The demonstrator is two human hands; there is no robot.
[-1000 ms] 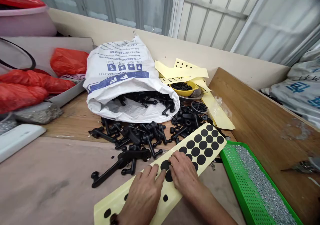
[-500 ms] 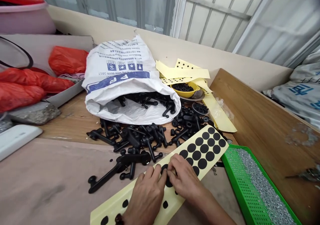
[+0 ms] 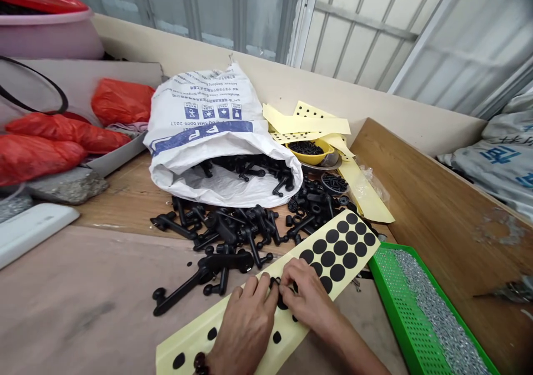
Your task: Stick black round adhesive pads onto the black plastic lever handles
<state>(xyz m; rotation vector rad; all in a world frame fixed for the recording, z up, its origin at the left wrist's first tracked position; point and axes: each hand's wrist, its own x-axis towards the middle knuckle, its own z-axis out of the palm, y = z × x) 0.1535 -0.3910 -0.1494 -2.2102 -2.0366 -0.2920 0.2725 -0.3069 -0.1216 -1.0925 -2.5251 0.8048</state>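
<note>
The left hand [image 3: 245, 330] lay flat on one yellow sheet [image 3: 191, 341] at the near edge of the worktop [image 3: 83, 291]. Its fingers were spread and its grip was closed on nothing. One beaded bracelet [image 3: 200, 362] showed at its wrist. The right hand [image 3: 306, 298] touched it, its grip pinched on the edge of one black disc [image 3: 275, 281] that sat on the sheet between the two hands.

Four small black spots dotted the sheet's near end. Beyond the hands, about fourteen full discs [image 3: 340, 248] stood in three rows.

Just right of the sheet lay one green perforated tray [image 3: 385, 278] with a band of silvery screws [image 3: 433, 308], too many to count. Behind the sheet sprawled a heap of black plastic levers [image 3: 233, 230], spilling from one white woven sack [image 3: 208, 136].

Farther right sat one yellow bowl [image 3: 310, 151] of small black parts, under several spent yellow strips [image 3: 308, 122]. Three red bags [image 3: 41, 155] lay far left.
</note>
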